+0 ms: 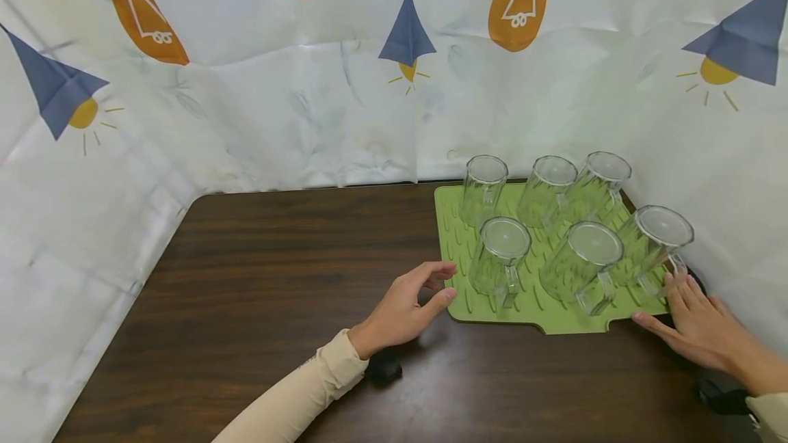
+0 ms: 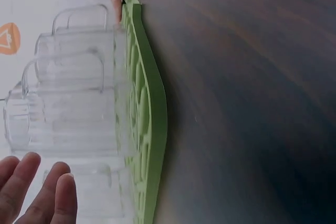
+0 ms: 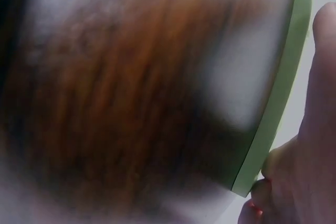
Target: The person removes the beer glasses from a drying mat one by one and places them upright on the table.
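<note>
Six glass mugs (image 1: 581, 262) stand in two rows of three on a green drying mat (image 1: 566, 323), at the right side of the dark table (image 1: 295, 292). They appear to be mouth down — probably so water can run off, the mat's ridges letting it drain beneath the rims. No contents show; green comes through the clear walls. Front-row handles face the person's side, perhaps for easy reach. Right hand (image 1: 708, 333) is at the mat's near right corner, thumb by the front edge, other fingers extended along the side — likely steadying it. Left hand (image 1: 400, 310) is at the left edge, fingers loosely bent, thumb well parted, gripping nothing; whether the tips touch the mat, cannot tell.
</note>
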Tool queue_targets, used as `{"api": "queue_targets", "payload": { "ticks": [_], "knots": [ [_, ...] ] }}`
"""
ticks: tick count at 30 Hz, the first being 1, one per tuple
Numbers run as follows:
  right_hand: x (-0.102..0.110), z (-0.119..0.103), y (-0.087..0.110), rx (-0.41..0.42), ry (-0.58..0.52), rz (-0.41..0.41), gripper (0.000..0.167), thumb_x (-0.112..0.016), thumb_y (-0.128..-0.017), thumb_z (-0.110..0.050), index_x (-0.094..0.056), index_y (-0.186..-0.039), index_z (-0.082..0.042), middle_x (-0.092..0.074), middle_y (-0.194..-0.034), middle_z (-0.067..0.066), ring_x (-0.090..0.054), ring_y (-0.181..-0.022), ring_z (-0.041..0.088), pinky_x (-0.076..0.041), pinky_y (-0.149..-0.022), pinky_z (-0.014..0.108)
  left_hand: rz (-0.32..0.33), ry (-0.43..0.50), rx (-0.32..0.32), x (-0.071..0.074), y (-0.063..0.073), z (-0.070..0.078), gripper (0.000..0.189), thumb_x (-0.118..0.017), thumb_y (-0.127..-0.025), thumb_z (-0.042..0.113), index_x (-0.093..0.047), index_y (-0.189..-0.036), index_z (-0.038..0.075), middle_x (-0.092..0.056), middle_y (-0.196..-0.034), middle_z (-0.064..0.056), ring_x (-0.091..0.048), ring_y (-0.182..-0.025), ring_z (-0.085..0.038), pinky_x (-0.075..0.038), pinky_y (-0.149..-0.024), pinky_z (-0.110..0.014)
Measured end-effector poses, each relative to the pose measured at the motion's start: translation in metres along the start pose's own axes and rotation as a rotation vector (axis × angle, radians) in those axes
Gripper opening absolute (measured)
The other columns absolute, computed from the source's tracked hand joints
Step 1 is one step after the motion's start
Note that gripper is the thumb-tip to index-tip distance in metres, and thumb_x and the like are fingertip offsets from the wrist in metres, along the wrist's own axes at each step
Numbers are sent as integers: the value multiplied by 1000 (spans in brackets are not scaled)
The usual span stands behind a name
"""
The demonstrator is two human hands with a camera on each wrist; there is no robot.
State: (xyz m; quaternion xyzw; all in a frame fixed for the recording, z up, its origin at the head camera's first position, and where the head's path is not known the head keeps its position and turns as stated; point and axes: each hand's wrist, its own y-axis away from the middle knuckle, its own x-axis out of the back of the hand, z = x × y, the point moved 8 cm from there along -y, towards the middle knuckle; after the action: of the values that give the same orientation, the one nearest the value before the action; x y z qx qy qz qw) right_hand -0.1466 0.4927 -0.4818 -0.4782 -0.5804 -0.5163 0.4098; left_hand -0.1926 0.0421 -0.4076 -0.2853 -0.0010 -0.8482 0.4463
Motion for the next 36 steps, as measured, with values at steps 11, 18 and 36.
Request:
{"api": "queue_targets", "payload": {
  "ticks": [11,18,36],
  "knots": [
    [-4,-2,1,-6,-14,-11,109,-43,-105,-63,8,-155,20,15,-157,50,10,-148,65,-16,-105,86,-107,123,-9,-31,-13,7,42,-53,-110,28,-52,-149,13,-63,-144,-15,-65,-130,-29,-56,-105,-28],
    [-5,-1,1,6,-65,-15,102,-39,-108,-59,9,-156,18,16,-157,48,14,-149,64,-12,-106,86,-133,187,-8,-44,-17,11,42,-54,-109,26,-54,-147,9,-63,-146,-15,-66,-128,-30,-55,-106,-26],
    [-6,1,-1,-29,-72,-26,105,-36,-108,-62,8,-153,22,21,-155,48,17,-147,65,-10,-107,86,-174,280,48,-75,-26,12,44,-57,-107,23,-53,-150,10,-60,-152,-9,-63,-133,-31,-51,-113,-24]
  ]
}}
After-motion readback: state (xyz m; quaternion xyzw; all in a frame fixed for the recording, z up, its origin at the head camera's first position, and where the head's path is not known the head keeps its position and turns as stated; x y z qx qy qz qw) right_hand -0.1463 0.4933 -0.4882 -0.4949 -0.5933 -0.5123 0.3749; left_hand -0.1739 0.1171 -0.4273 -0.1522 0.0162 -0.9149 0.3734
